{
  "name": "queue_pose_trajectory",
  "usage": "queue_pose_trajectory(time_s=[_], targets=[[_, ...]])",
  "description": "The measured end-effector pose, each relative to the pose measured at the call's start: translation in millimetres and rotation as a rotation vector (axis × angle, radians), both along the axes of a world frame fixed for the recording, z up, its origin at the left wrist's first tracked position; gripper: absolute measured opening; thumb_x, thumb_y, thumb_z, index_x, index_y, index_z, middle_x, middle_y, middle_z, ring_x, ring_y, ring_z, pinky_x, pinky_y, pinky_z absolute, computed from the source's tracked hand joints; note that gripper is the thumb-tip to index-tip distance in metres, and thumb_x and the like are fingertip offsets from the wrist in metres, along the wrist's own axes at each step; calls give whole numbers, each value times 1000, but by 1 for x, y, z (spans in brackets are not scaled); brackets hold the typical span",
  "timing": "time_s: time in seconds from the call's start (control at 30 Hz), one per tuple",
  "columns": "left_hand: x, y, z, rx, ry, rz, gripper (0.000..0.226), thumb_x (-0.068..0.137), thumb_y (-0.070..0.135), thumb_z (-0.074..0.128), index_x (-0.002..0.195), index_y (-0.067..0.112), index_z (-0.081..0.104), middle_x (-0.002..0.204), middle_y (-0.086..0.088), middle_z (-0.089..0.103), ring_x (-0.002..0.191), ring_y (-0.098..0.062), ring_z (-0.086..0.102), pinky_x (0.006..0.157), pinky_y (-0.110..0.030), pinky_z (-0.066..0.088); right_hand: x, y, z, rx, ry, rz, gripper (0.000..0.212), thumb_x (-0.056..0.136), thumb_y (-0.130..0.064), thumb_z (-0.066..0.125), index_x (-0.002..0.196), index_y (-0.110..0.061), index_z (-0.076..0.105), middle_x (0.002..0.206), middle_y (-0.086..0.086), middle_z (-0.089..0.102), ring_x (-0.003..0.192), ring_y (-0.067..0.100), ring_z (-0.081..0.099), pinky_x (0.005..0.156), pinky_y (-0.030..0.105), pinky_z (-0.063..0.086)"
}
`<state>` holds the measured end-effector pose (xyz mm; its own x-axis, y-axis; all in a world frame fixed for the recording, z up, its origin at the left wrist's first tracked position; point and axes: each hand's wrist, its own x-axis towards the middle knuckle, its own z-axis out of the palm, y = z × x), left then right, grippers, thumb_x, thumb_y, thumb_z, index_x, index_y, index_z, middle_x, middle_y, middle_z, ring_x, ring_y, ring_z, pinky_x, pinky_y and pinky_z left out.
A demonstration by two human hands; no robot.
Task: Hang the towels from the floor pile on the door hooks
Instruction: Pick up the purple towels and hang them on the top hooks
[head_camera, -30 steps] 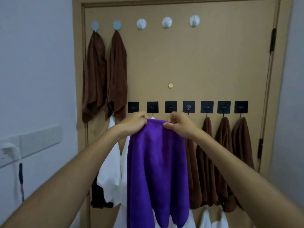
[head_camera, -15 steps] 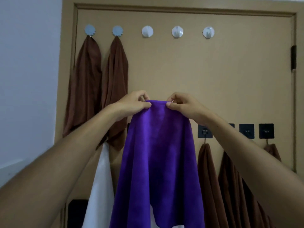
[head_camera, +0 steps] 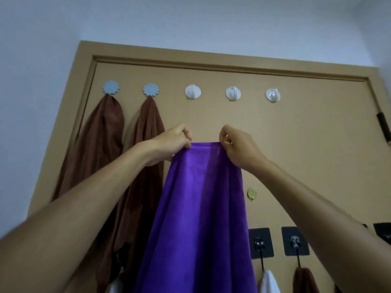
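Observation:
A purple towel [head_camera: 201, 208] hangs down in front of the tan door [head_camera: 296, 144]. My left hand [head_camera: 173, 142] pinches its top left corner and my right hand [head_camera: 239, 149] pinches its top right corner, stretching the upper edge flat. That edge sits below three bare white round hooks [head_camera: 193, 92], [head_camera: 233, 93], [head_camera: 273, 95]. Two blue round hooks [head_camera: 110, 87], [head_camera: 150, 89] to the left each carry a brown towel [head_camera: 99, 149], [head_camera: 148, 127]. The floor pile is out of view.
Black square hooks [head_camera: 260, 242], [head_camera: 295, 241] run along the lower right of the door, with a white towel [head_camera: 268, 281] and a brown towel [head_camera: 304, 281] hanging beneath. A small gold knob [head_camera: 251, 194] sits on the door. A black hinge [head_camera: 384, 127] is at the right edge.
Both hands have lifted the purple towel from the level of the black hooks up toward the white round hooks, and my view has tilted upward.

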<state>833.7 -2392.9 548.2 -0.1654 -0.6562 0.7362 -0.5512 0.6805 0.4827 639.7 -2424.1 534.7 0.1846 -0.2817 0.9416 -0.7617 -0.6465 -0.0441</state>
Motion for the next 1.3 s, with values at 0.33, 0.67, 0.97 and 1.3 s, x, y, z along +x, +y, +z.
queue_pose_trajectory(time_s=[0.33, 0.67, 0.97, 1.3], targets=[[-14, -50, 80, -508, -30, 364, 36, 86, 3, 39, 105, 17, 65, 117, 0, 59, 107, -18, 53, 88, -23, 40, 18, -42, 91, -184, 71, -208, 34, 83, 3, 44, 111, -5, 61, 121, 11, 50, 106, 32, 54, 86, 44, 47], [-13, -83, 163, -663, -102, 636, 44, 87, 0, 39, 128, 9, 53, 138, -15, 42, 131, -31, 37, 112, -33, 29, 37, -76, 165, -339, 172, -349, 33, 86, -1, 46, 118, -1, 48, 136, 14, 35, 109, 36, 45, 96, 36, 36], [-7, -112, 163, -741, -26, 687, 34, 84, 3, 49, 116, 8, 61, 132, -18, 37, 123, -36, 41, 109, -36, 32, 33, -105, 180, -395, 167, -262, 30, 80, 2, 42, 102, -3, 62, 136, 5, 45, 114, 31, 48, 99, 36, 34], [-2, -101, 139, -810, -57, 566, 31, 80, 2, 57, 106, 10, 69, 106, -13, 69, 102, -28, 61, 81, -27, 40, 31, -107, 153, -499, 70, 31, 46, 73, 10, 42, 106, -7, 68, 106, 9, 62, 102, 28, 48, 86, 34, 40]])
